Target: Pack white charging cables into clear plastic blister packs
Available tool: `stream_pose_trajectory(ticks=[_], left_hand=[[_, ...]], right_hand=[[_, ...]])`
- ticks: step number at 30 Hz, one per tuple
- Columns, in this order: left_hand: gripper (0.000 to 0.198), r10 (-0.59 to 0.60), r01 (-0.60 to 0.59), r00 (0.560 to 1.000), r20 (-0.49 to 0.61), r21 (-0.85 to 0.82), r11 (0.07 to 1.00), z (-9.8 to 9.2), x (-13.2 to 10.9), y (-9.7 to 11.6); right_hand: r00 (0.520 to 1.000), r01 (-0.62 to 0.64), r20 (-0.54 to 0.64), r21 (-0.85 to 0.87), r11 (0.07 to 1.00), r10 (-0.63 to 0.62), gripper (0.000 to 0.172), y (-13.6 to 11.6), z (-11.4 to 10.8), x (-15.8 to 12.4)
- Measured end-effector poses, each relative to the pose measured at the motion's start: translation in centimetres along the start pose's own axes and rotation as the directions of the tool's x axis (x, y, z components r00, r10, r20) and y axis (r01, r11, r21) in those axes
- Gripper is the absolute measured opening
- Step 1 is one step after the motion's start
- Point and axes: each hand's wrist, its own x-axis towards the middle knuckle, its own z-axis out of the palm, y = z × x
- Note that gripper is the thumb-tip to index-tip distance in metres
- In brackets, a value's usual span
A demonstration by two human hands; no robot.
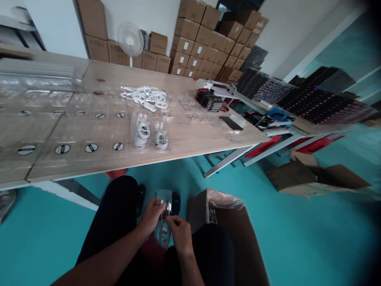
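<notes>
Clear plastic sleeves (62, 149) with round labels lie in rows across the left of the wooden table (193, 135). Further along, a heap of loose white cables (145, 97) sits behind two filled packs (150, 135). Below the table edge, over the lap, the left hand (152, 217) curls its fingers round one side of a clear pack (163, 197) with a coiled white cable (163, 234) inside. The right hand (180, 234) pinches the pack's other edge between thumb and fingers. Just right of the knee, an open cardboard box (235, 238) stands on the teal floor (297, 238).
</notes>
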Motion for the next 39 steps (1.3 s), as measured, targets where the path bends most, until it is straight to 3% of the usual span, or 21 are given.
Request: stream_pose_trajectory(ticks=[8,15,18,21,23,25,28,32,39], left_hand=[[0.03,-0.037,0.036,0.998,0.044,0.034,0.999,0.0,-0.2,0.0],[0.033,0.029,-0.026,0.999,-0.033,0.087,0.996,0.0,0.0,-1.0],[0.036,-0.015,0.015,0.997,-0.072,-0.011,1.0,-0.2,0.2,-0.6],[0.036,-0.112,0.092,0.986,-0.12,-0.162,0.982,-0.5,0.5,-0.2],[0.033,-0.16,0.121,0.979,-0.126,-0.271,0.955,-0.6,0.7,-0.1],[0.03,-0.178,0.13,0.979,-0.099,-0.368,0.921,-0.6,0.7,-0.1],[0.024,-0.202,0.158,0.978,-0.05,-0.453,0.878,-0.2,0.6,-0.1],[0.016,-0.283,0.225,0.958,-0.049,-0.485,0.845,0.0,0.6,0.1],[0.011,-0.28,0.212,0.957,-0.077,-0.474,0.855,-0.7,0.9,-0.1]], right_hand=[[0.999,-0.042,-0.028,-0.021,0.999,0.041,0.021,-1.0,0.1,-0.3],[0.999,-0.01,-0.049,-0.107,0.994,0.005,0.023,-0.7,1.2,-0.9],[0.991,0.085,-0.082,-0.213,0.973,-0.104,0.016,-0.9,1.3,-1.7],[0.972,0.205,-0.054,-0.282,0.937,-0.229,0.032,-0.4,0.8,-2.8],[0.963,0.24,-0.054,-0.281,0.929,-0.265,0.029,0.4,0.2,-3.3],[0.963,0.221,-0.107,-0.223,0.95,-0.249,0.026,1.4,-0.4,-3.6],[0.978,0.129,-0.166,0.018,0.991,-0.125,0.037,2.8,-0.6,-3.5],[0.999,0.006,-0.038,0.354,0.935,0.008,0.063,3.7,0.1,-3.3],[0.991,-0.135,0.05,0.449,0.883,0.126,0.068,3.7,1.4,-3.2]])
